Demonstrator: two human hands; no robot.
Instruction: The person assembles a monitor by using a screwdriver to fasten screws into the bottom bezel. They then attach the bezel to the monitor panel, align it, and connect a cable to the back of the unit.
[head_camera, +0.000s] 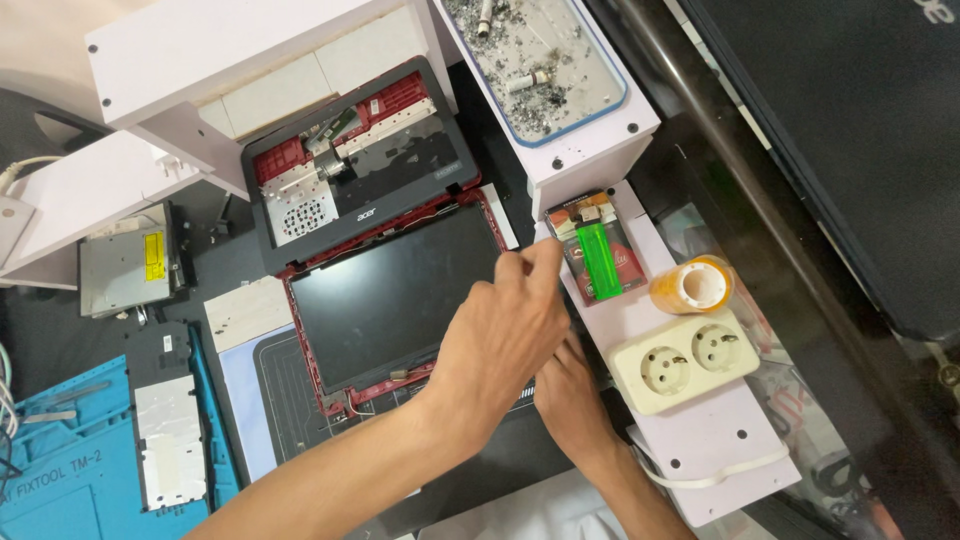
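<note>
A red laptop with its covers taken off lies open on the dark mat, its base (360, 150) at the back and its dark screen panel (390, 290) in front. My left hand (505, 325) reaches across the screen's right side. Its fingertips are pinched together by the red frame's right edge, and I cannot see whether anything is between them. My right hand (572, 395) lies just below, at the screen's lower right corner. Its fingers are hidden under the left hand.
A white shelf to the right carries a cigarette pack with a green lighter (598, 258), an orange roll (692, 285) and a double socket (685, 362). An ashtray box (540, 60) stands behind. At the left lie an optical drive (125, 262), a blue mat (70, 450) and a silver-faced part (170, 425).
</note>
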